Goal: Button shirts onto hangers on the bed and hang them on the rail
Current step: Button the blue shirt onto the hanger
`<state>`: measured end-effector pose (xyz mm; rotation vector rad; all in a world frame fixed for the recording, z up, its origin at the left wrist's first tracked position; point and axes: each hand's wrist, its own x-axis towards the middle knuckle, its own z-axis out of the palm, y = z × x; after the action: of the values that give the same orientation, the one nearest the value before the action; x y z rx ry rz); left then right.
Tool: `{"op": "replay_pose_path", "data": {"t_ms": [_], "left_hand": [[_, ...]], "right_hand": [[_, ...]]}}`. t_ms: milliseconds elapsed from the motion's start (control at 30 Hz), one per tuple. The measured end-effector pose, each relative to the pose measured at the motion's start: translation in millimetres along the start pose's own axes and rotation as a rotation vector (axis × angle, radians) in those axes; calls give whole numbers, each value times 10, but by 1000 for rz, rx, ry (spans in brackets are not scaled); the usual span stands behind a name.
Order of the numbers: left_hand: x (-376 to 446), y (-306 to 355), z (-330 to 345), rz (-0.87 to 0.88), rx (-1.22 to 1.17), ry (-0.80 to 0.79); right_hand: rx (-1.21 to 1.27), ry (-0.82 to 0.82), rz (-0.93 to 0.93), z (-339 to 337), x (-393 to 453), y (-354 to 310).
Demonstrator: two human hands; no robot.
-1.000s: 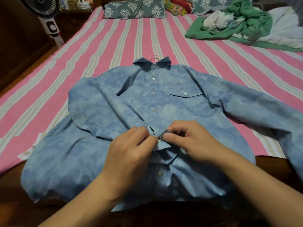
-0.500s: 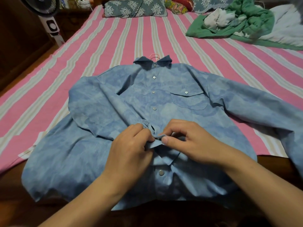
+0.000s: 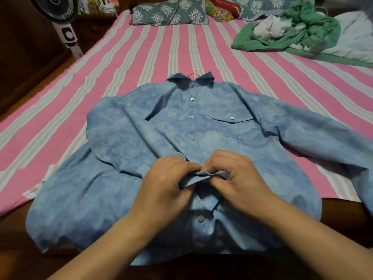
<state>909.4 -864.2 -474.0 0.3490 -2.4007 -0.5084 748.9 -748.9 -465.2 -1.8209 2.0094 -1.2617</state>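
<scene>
The blue shirt's [image 3: 222, 126] front placket is pinched by the curled fingers of both the left hand [image 3: 164, 184] and right hand [image 3: 240, 178], below its collar [image 3: 189, 79].

**Dim bedroom, striped bed**

A pink bedsheet with cream and grey stripes [image 3: 161, 57] spreads away beyond the fingers. Far past them lie blue floral-print pillows [image 3: 171, 13] at the head. Up and left of the fingers stands a white pedestal fan with a black grille [image 3: 60, 15] against dark wooden furniture [image 3: 24, 57]. Lighting is low.
</scene>
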Motion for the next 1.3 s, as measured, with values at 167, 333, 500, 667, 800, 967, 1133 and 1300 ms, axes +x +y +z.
{"op": "replay_pose_path", "data": {"t_ms": [167,333,500,667,800,967,1133,1300], "left_hand": [[12,-40,-4,-4,-56,25],[29,-44,46,10,-112,51],[55,6,84,-37,-85,47],[281,104,63,-63,169,143],[512,271,153,-361,82,19],[694,549,321,-412,-137,-283],[650,685,459,-193,192,-404],[611,739,517,-37,336,-562]], "right_hand": [[25,16,179,-68,2,-62],[89,-30,343,-258,-2,-42],[143,-87,342,-239,-62,-98],[60,-18,334,-295,-71,53],[-262,144,351,-564,-181,360],[-503,409,576,-1266,-639,567],[-605,663,1063,-1962,-1501,510],[414,1046,1497,-1938,-2314,809]]}}
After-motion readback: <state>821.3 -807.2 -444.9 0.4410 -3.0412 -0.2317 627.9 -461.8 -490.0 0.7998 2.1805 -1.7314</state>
